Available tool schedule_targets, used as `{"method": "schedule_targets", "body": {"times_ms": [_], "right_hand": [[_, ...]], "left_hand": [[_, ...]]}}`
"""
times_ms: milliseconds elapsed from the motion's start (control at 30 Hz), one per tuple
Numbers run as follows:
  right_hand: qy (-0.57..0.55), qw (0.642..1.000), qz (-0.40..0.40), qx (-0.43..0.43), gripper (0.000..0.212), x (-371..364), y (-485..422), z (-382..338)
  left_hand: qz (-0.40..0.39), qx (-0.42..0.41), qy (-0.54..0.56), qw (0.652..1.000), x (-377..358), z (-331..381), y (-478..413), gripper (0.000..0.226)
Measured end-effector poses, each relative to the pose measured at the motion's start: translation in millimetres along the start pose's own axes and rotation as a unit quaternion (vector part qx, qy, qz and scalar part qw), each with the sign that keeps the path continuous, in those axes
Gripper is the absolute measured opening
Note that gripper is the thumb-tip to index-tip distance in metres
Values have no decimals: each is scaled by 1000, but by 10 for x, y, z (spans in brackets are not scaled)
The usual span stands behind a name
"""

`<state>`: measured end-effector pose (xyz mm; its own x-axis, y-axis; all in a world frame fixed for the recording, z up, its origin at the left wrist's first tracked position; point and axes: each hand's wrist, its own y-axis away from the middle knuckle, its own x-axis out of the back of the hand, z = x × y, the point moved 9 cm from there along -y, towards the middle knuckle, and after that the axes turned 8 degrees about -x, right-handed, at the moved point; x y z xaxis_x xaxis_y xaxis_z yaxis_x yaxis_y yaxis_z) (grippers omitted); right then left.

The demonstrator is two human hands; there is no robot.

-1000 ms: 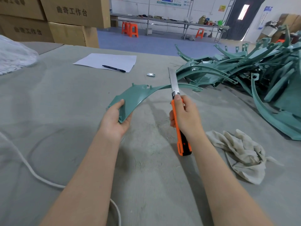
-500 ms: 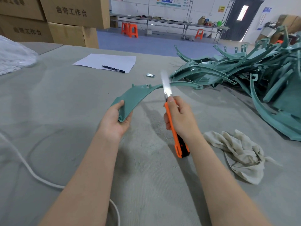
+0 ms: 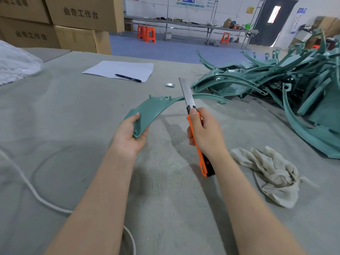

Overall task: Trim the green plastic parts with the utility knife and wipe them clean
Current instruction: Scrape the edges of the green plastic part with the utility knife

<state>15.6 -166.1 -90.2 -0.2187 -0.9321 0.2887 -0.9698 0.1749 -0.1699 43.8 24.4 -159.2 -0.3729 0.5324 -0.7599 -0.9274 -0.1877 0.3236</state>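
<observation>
Left hand (image 3: 131, 134) has its grip clamped on the wide end of 1 curved green part (image 3: 152, 109). That end is lifted above the gray surface (image 3: 73, 116), and the thin end arcs away to the right. Right hand (image 3: 204, 135) has its grip wrapped round the orange knife (image 3: 187, 94), thumb up near the blade (which is run way out). The blade crosses the part's narrow stretch. A rag (image 3: 272, 173) lies crumpled just right of that wrist. Big pile of green parts (image 3: 276, 80) sits far right.
</observation>
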Motion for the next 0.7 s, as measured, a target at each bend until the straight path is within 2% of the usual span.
{"method": "schedule_targets", "body": {"times_ms": [267,400,567,700], "right_hand": [[-10,999,-34,11,30,-64,41,-50],[34,997,-61,31,29,-168,79,-79],[57,994,-76,45,29,-251,96,-95],[87,991,-80,70,30,-277,124,-137]], "left_hand": [[5,6,15,1000,12,-9,-13,20],[8,8,19,1000,12,-20,-11,23],[8,4,13,1000,16,-18,-21,6],[8,3,13,1000,9,-19,-26,7]]}}
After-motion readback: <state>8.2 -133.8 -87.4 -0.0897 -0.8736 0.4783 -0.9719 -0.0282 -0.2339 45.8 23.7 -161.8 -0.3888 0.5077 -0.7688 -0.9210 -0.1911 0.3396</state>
